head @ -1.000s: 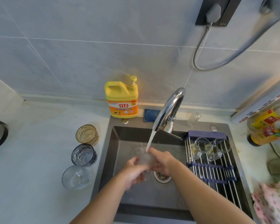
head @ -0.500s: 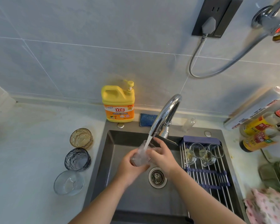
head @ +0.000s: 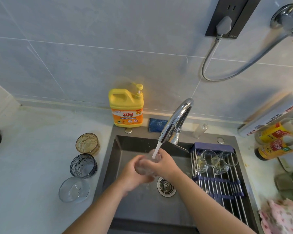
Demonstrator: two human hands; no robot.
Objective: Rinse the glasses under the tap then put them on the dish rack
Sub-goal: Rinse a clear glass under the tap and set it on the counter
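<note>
Left hand: your left hand (head: 134,174) wraps the held glass (head: 146,163) from the left and below, fingers curled tight on its wall.
Right hand: your right hand (head: 165,164) closes on the same glass from the right, fingers bent over its upper part.
Held glass: clear and blurred by water. You hold it between both hands over the sink (head: 123,149), just above and left of the drain (head: 166,186).
Tap: the chrome tap (head: 177,120) arches toward you, and its water stream (head: 156,148) falls straight onto the glass.
Dish rack: the dish rack (head: 227,188) of steel bars spans the right part of the sink. Two rinsed glasses (head: 208,157) rest at its far end, just beside each other.
Counter: to your left on the counter (head: 32,157) three glasses stand upright in a row. They are an amber glass (head: 87,143) farthest, a blue-grey glass (head: 83,165) in the middle and a clear tumbler (head: 74,190) nearest you.
Sink ledge: a yellow detergent bottle (head: 126,107) and a blue sponge (head: 157,124) stand against the wall.
</note>
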